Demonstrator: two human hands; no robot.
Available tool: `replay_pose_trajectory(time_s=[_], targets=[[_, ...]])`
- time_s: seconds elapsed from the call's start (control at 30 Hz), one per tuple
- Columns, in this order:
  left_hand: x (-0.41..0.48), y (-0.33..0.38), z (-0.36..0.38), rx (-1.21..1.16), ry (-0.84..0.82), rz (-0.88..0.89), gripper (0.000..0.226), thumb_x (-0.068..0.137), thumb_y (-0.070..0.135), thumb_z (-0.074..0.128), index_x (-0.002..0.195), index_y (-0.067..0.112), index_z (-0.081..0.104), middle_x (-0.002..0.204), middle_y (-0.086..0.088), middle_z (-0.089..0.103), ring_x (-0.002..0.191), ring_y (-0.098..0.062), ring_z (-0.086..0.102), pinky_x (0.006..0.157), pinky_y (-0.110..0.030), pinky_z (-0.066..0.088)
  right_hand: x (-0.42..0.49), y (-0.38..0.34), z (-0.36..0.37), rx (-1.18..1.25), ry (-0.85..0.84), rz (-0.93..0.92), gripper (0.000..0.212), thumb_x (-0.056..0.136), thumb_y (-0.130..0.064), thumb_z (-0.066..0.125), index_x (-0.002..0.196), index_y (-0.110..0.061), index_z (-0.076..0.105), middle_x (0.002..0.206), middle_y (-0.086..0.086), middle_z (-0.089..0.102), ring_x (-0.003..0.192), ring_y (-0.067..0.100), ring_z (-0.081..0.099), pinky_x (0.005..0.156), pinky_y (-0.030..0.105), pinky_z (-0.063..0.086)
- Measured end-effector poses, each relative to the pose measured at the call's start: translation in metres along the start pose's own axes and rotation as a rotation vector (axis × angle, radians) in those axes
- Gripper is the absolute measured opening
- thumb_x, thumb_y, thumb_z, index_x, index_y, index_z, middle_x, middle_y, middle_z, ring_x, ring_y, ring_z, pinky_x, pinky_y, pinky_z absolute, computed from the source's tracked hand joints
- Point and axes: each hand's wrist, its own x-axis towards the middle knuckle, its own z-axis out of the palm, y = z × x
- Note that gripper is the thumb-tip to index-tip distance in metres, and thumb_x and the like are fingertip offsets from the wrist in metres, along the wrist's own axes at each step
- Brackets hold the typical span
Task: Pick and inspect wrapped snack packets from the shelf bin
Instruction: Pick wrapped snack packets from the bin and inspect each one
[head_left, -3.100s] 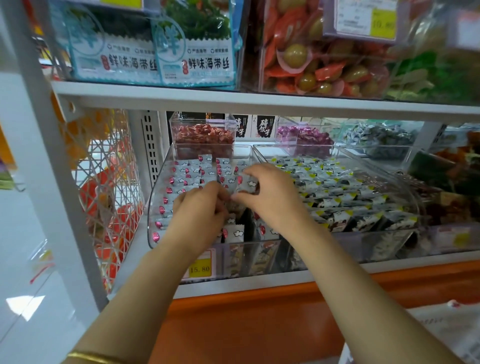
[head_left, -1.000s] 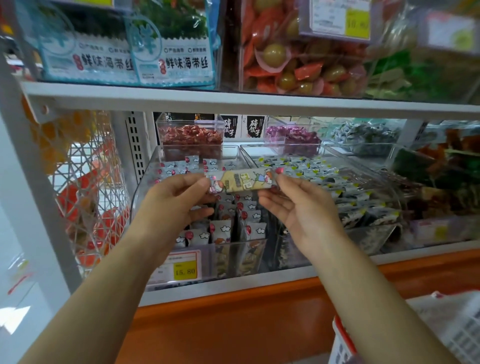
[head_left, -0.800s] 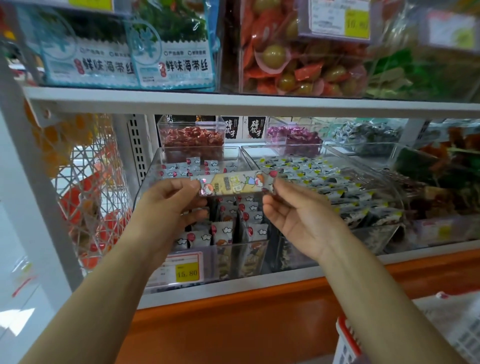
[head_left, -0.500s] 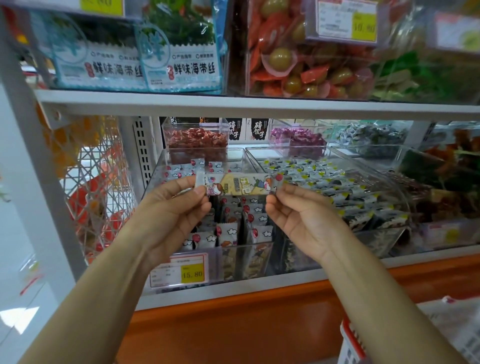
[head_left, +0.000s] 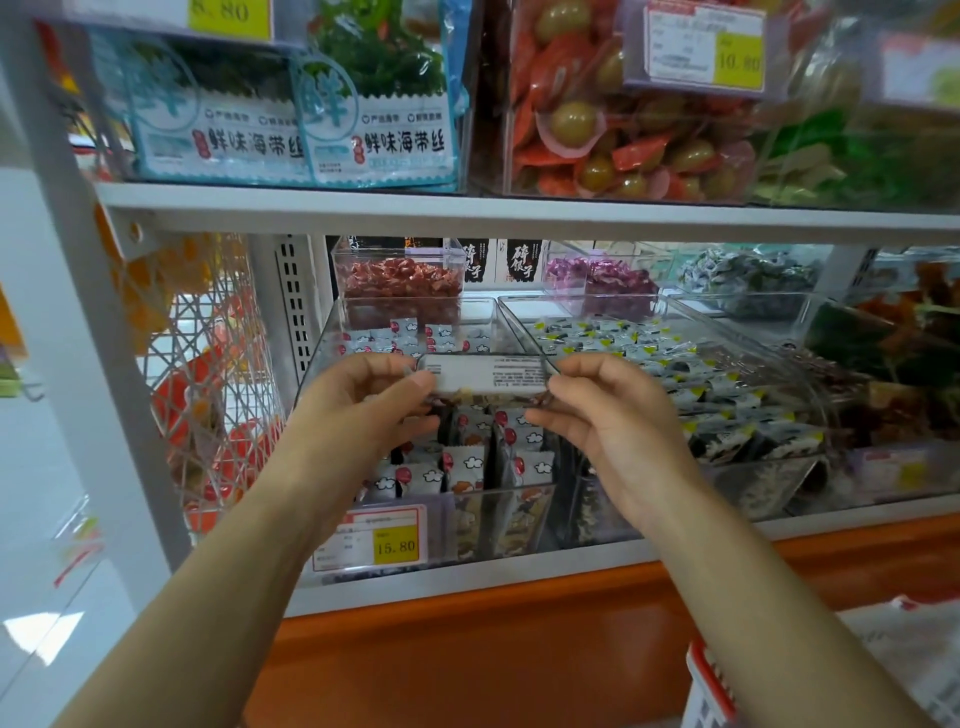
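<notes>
Flipping done: the snack packet (head_left: 485, 375) now shows its white printed back instead of the cartoon front, held level just above the clear bin (head_left: 318, 358). Left hand (head_left: 363, 410) and right hand (head_left: 608, 415) each pinch one end, so the inspection looks well underway.

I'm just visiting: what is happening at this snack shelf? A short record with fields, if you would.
Held item: long wrapped snack packet, white printed side toward the camera
Left hand: pinches the packet's left end
Right hand: pinches its right end
Bin below: clear plastic shelf bin of small white packets
Price tag: yellow, reads 15.80
</notes>
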Motion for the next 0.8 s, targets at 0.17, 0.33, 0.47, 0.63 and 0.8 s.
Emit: replay_pose_trajectory(time_s=[0.17,0.33,0.47,0.63,0.8], targets=[[-0.0013,-0.0011,0.0011,0.060,0.010,0.003,0.030,0.064,0.021,0.072,0.089,0.008,0.063,0.093,-0.010,0.071,0.086,-0.020,0.071,0.076,-0.024,0.056,0.0002,-0.0003,0.0031,-0.014,0.100,0.015,0.021,0.085,0.006,0.054,0.066,-0.004,0.054,0.092,0.022,0.066,0.074,0.024,0.070,0.060,0.027,0.057],[-0.0003,-0.0024,0.0059,0.083,0.020,-0.023,0.011,0.080,0.001,0.066,0.086,0.009,0.061,0.097,-0.016,0.070,0.093,-0.027,0.069,0.087,-0.037,0.053,0.0009,-0.0027,0.0043,0.097,0.137,0.043,0.022,0.088,0.003,0.052,0.066,-0.005,0.053,0.081,0.014,0.068,0.069,0.021,0.070,0.059,0.027,0.057],[-0.0006,-0.0003,0.0095,-0.115,0.078,-0.054,0.012,0.084,-0.006,0.055,0.075,0.002,0.056,0.086,-0.012,0.073,0.088,-0.023,0.070,0.073,-0.024,0.058,-0.0007,-0.0021,0.0051,0.140,0.069,0.051,0.016,0.089,0.002,0.053,0.076,-0.003,0.061,0.077,0.010,0.072,0.075,0.023,0.071,0.064,0.028,0.058],[0.0028,-0.0011,0.0072,-0.251,0.168,-0.087,0.005,0.088,0.001,0.053,0.083,0.000,0.055,0.092,-0.017,0.071,0.092,-0.025,0.069,0.076,-0.028,0.058,-0.0005,-0.0003,0.0071,0.223,-0.011,0.087,0.013,0.088,0.007,0.052,0.083,0.000,0.062,0.090,0.017,0.070,0.082,0.024,0.070,0.066,0.027,0.058],[0.0033,-0.0019,0.0051,-0.352,0.176,-0.103,0.019,0.089,0.003,0.055,0.070,0.005,0.054,0.072,-0.008,0.072,0.075,-0.018,0.072,0.072,-0.027,0.058,-0.0004,0.0005,0.0051,0.247,-0.053,0.078,0.014,0.088,0.002,0.055,0.092,-0.004,0.068,0.101,0.019,0.068,0.084,0.023,0.070,0.068,0.026,0.058]])
